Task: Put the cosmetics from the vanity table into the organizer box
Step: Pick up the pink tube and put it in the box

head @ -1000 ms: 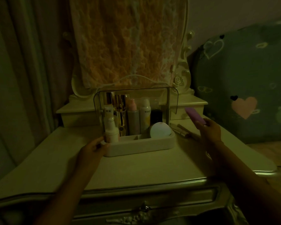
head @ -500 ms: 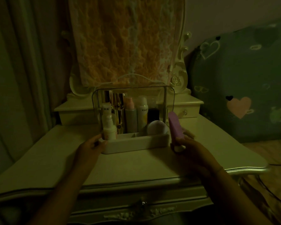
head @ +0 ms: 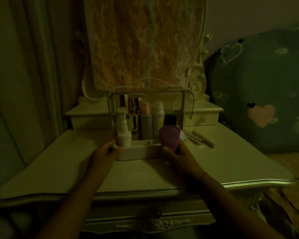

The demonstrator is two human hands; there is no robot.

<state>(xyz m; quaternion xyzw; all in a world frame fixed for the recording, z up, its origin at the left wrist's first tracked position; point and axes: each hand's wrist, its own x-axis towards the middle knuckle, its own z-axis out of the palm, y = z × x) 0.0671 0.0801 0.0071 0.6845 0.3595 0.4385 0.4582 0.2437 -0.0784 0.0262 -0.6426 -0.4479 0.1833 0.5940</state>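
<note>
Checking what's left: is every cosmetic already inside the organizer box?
No: the right hand holds a purple item, and slim sticks lie on the vanity table beside the organizer box.

Right grip (head: 179, 157): a second ago we saw it out over the bench (head: 231, 161), right of the box (head: 140, 152); it has come across to the box's front right corner.
Purple case (head: 169, 138): first leaning over the bench, then upright beside the box; now we see its broad face, held at the box's right end.
White jar (head: 183, 136): plainly seen before, now mostly hidden behind the purple case.
Slim sticks (head: 201, 138): mostly covered half a second ago, now showing again on the bench.
</note>
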